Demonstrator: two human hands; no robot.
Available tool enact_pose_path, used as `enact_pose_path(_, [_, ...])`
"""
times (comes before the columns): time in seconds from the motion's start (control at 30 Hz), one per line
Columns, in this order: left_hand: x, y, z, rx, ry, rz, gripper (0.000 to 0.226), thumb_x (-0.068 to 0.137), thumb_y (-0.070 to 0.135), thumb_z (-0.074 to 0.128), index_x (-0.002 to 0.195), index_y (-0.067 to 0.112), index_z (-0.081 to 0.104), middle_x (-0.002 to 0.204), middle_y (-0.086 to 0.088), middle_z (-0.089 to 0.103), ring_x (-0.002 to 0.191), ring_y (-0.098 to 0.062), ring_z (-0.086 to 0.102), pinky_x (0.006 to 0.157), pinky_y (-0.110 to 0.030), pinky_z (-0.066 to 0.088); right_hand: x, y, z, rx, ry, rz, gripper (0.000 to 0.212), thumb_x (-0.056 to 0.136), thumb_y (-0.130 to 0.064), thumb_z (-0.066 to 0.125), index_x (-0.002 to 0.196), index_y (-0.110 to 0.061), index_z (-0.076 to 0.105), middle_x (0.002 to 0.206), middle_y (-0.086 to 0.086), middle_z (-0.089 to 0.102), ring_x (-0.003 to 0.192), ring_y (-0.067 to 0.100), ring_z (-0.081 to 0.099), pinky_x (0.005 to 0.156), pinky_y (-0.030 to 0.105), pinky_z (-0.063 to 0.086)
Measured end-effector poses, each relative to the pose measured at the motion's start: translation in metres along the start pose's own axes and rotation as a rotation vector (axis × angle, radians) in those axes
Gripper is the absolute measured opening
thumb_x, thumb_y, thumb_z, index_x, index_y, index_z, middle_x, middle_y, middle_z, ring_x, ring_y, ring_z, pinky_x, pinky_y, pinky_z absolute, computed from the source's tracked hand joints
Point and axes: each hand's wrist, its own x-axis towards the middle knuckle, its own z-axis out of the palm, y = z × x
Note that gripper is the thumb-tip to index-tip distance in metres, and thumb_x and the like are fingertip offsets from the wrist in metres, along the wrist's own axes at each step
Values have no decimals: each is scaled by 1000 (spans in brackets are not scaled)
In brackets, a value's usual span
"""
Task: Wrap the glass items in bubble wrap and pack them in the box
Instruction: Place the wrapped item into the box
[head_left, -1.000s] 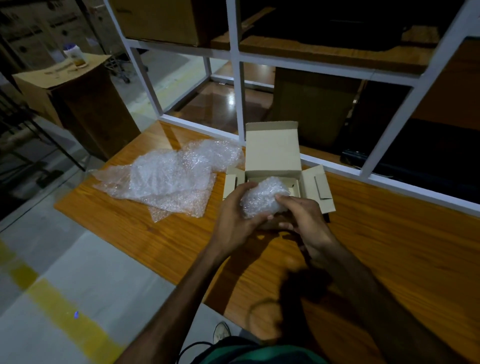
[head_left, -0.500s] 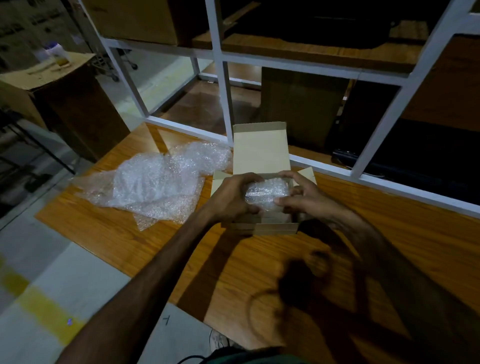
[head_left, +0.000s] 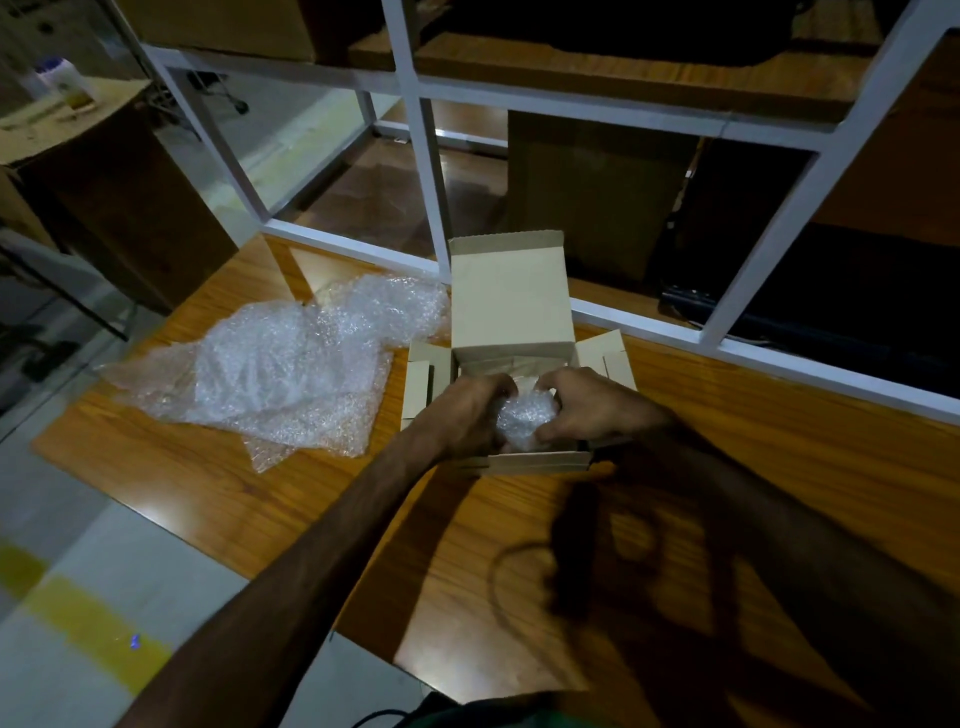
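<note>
One wrapped bundle (head_left: 525, 420) of bubble wrap, contents hidden by the wrap, held inside one small open cardboard box (head_left: 535, 460) on one wooden table (head_left: 779, 447). Two hands at the bundle: left hand (head_left: 470, 415) curled round its left side, right hand (head_left: 592, 405) curled round its right side, fingertips of both meeting over the top; both gripping, neither released. Bundle sunk between the box walls, whether touching the floor of the box cannot be told. Just beyond the grip: one upright lid flap (head_left: 511, 296), leaning back toward the frame behind. Just left of the grip: one side flap (head_left: 427, 384) folded outward. Just right of the grip: one side flap (head_left: 608, 356) folded outward. Just nearer than the grip: front wall of the box, pale edge showing under both wrists. Well left of the grip: one loose heap of spare bubble wrap (head_left: 291, 374), flat on the table, several sheets overlapping, exact number not countable, apart from the box. Beyond the grip: one white metal shelf frame (head_left: 431, 171) with wooden shelves. Far left and beyond: one large cardboard carton (head_left: 104, 182) on the floor, with one white bottle (head_left: 62, 83) standing on top. Nearer than the grip, on the tabletop: dark shadows of the two forearms.
</note>
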Motion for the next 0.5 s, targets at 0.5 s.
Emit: enact_pose_path(0.5, [-5,-6,10,374,77,113,21,87,22,80,107,18,74,107,-5,74,103,-25,69,91,-36,53,6,0,14,-256,38,0,58,89,-31,83,139,-15,59,138,9,63,122,27,61,99,38,52])
